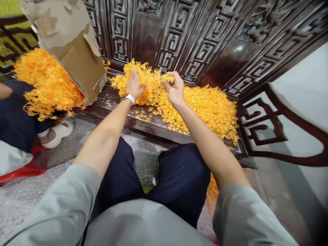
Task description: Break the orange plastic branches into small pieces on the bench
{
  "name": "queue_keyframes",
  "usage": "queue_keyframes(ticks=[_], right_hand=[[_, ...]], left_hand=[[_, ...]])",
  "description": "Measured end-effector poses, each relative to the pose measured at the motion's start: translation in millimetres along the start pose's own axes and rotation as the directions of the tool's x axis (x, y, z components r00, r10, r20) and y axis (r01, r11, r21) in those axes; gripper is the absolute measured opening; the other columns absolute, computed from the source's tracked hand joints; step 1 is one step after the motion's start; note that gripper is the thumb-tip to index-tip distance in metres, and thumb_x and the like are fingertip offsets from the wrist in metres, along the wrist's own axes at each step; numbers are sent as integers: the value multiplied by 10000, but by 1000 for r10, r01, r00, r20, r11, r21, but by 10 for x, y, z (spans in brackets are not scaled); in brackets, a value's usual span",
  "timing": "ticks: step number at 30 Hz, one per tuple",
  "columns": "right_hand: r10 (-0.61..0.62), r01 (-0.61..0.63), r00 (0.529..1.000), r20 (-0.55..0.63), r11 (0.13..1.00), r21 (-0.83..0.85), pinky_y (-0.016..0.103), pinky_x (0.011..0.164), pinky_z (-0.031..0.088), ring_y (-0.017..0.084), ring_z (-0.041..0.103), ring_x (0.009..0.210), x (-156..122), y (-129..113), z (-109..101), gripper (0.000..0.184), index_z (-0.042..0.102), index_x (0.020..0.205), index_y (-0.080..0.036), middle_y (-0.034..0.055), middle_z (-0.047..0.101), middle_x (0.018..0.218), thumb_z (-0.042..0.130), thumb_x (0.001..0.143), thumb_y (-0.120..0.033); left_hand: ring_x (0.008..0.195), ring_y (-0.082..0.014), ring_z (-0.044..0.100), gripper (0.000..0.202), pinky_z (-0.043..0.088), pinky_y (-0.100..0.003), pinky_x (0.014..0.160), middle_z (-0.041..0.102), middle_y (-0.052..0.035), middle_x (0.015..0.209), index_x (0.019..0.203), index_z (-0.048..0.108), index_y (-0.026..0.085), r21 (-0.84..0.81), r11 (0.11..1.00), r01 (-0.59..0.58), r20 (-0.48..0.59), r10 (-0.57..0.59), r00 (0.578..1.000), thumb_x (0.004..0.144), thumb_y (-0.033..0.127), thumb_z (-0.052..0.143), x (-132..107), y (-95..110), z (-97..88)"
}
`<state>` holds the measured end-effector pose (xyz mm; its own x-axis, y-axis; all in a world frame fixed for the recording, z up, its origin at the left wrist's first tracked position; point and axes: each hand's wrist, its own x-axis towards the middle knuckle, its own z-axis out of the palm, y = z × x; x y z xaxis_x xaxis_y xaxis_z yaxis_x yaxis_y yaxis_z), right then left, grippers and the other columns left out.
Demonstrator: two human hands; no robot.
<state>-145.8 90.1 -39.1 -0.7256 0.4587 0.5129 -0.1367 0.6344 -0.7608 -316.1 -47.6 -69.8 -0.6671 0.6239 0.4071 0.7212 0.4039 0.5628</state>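
Yellow-orange plastic flower pieces (210,106) lie heaped along a dark wooden bench seat (153,126). My left hand (135,86), with a white-banded watch at its wrist, rests over the left part of the heap. Its fingers stretch away from me and the thumb stands apart; what lies under the palm is hidden. To the right, my right hand (175,89) is raised a little above the heap, thumb and fingertips pinched together. Between them shows an orange plastic flower piece (168,78), partly covered by the fingers.
A torn cardboard sheet (82,61) stands on the bench at left, with another orange heap (51,85) beyond it. A person's shoe (60,134) and red stool (38,164) are at far left. The carved backrest (174,37) and armrest (269,123) bound the bench.
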Motion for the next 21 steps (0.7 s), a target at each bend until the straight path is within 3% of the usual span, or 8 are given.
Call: queue_keyframes(ticks=[3, 5, 7, 10, 12, 14, 17, 21], right_hand=[[67, -67, 998, 6, 993, 95, 518, 909, 649, 273, 704, 1080, -153, 158, -234, 447, 606, 1179, -299, 106, 698, 1271, 641, 952, -683], [131, -122, 990, -50, 980, 156, 488, 872, 644, 262, 713, 1012, -181, 261, -425, 466, 600, 1139, -304, 110, 710, 1221, 677, 910, -703], [179, -143, 970, -165, 967, 211, 461, 832, 628, 255, 716, 986, -152, 313, -687, 515, 575, 1115, -311, 104, 705, 1195, 638, 897, -774], [188, -66, 904, -384, 949, 309, 428, 816, 591, 247, 701, 984, -124, 204, -1167, 532, 509, 1036, -316, 84, 691, 1139, 571, 906, -827], [195, 4, 866, -461, 918, 397, 390, 810, 559, 224, 674, 925, -194, 1, -1431, 442, 473, 981, -323, 59, 696, 1090, 691, 890, -697], [226, 12, 865, -447, 883, 470, 349, 756, 521, 192, 629, 804, -333, -250, -1564, 366, 477, 947, -333, 28, 700, 1004, 796, 840, -477], [260, -96, 915, -308, 883, 459, 337, 692, 484, 165, 560, 688, -555, -587, -1529, 330, 532, 931, -334, 14, 693, 884, 829, 792, -364], [265, -208, 959, -102, 900, 383, 334, 678, 499, 170, 608, 750, -723, -882, -1363, 381, 552, 963, -308, 20, 683, 888, 850, 778, -458]], left_hand=[[1386, -427, 562, 606, 426, -551, 1166, 571, -255, 1501, 1534, 488, 161, 122, 992, 35, 68, -43, 997, 964, 290, 648, -81, -86, -21], [1345, -414, 577, 573, 435, -528, 1147, 549, -229, 1519, 1503, 528, 187, 170, 985, 4, 94, -20, 995, 951, 277, 654, -121, -175, -60], [1327, -389, 581, 586, 455, -496, 1129, 528, -207, 1527, 1506, 523, 197, 221, 975, 18, 128, -48, 991, 945, 280, 671, -159, -323, -130], [1233, -302, 623, 498, 487, -412, 1110, 565, -162, 1453, 1368, 629, 167, 326, 945, 31, 296, -133, 946, 890, 237, 750, -252, -631, -278], [1181, -242, 641, 453, 479, -365, 1127, 557, -147, 1456, 1300, 673, 129, 361, 932, 23, 361, -163, 918, 871, 226, 778, -306, -808, -383], [1178, -243, 648, 443, 478, -386, 1138, 562, -169, 1462, 1323, 670, 100, 387, 921, 42, 324, -178, 929, 898, 203, 739, -299, -871, -478], [1196, -317, 659, 319, 495, -481, 1113, 679, -180, 1319, 1260, 703, 119, 395, 918, 21, 220, -117, 968, 953, 176, 635, -169, -630, -595], [1239, -277, 655, 330, 497, -436, 1103, 750, -101, 1183, 1322, 656, 140, 141, 975, -172, 205, 142, 969, 1060, 316, 560, -147, 261, -624]])
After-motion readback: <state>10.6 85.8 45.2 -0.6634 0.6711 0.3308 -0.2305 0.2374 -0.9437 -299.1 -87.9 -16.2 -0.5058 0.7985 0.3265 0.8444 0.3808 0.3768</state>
